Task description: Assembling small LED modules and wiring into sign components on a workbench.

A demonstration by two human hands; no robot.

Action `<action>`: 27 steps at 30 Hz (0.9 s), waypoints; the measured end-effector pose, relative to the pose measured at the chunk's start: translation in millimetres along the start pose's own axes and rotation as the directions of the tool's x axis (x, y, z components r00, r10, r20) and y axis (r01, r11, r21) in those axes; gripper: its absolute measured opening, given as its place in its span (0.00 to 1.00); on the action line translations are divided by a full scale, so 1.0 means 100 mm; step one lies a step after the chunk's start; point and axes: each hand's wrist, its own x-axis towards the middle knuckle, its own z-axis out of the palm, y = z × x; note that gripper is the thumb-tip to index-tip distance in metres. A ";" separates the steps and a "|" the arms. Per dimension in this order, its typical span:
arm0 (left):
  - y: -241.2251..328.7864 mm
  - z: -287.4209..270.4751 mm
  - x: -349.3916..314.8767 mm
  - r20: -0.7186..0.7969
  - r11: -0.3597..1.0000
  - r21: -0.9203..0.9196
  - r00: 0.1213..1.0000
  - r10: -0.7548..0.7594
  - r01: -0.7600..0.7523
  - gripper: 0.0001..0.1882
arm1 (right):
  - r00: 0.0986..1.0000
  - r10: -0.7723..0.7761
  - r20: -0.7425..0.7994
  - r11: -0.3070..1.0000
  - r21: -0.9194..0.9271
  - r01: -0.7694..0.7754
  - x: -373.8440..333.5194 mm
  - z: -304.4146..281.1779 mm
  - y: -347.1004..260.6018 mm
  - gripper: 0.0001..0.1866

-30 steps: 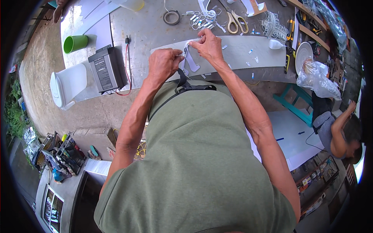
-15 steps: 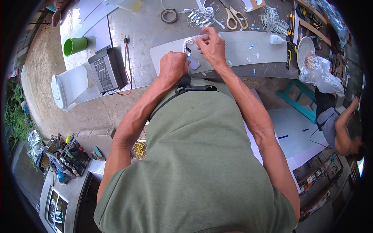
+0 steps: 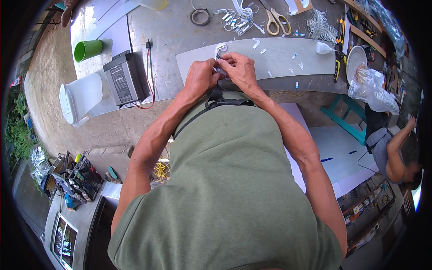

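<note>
My left hand (image 3: 199, 75) and my right hand (image 3: 238, 71) meet over the near edge of a long light-grey sheet (image 3: 279, 51). Both have their fingers pinched together at one spot, on a small white piece (image 3: 220, 47) with a curled top that shows just beyond the fingertips. Its lower part is mostly covered by the fingers, so its exact kind is hard to tell. Several little white-and-blue modules (image 3: 263, 51) lie scattered on the sheet to the right. Beyond it rests a heap of similar white modules on wires (image 3: 238, 20).
A roll of dark tape (image 3: 200, 17), scissors (image 3: 278, 21) and a coil of white wire (image 3: 321, 27) lie at the back. A black power box (image 3: 123, 80), green cup (image 3: 87, 51) and clear pitcher (image 3: 81, 99) stand left. Another person (image 3: 391, 148) is at the far right.
My right hand has come down and left from above the white piece to meet my left hand. Its raised fingers have closed into a pinch.
</note>
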 end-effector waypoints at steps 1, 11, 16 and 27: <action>-0.01 0.01 -0.01 0.015 0.995 -0.097 1.000 0.014 -0.013 0.18 | 1.000 0.014 0.001 1.000 0.005 -0.014 0.00 -0.01 0.01 0.13; -0.03 -0.15 0.06 -0.176 0.986 -0.168 0.984 -0.035 0.005 0.14 | 0.999 0.030 -0.021 0.999 -0.032 -0.031 0.01 0.00 0.08 0.12; -0.18 -0.13 0.26 -0.192 0.968 -0.227 0.979 0.063 -0.107 0.13 | 1.000 -0.004 -0.018 0.997 -0.083 0.003 -0.03 0.00 0.07 0.11; -0.23 -0.12 0.36 -0.151 0.970 -0.240 0.989 0.010 -0.046 0.11 | 0.887 -0.461 -0.004 0.816 -0.395 0.423 -0.08 0.04 0.13 0.09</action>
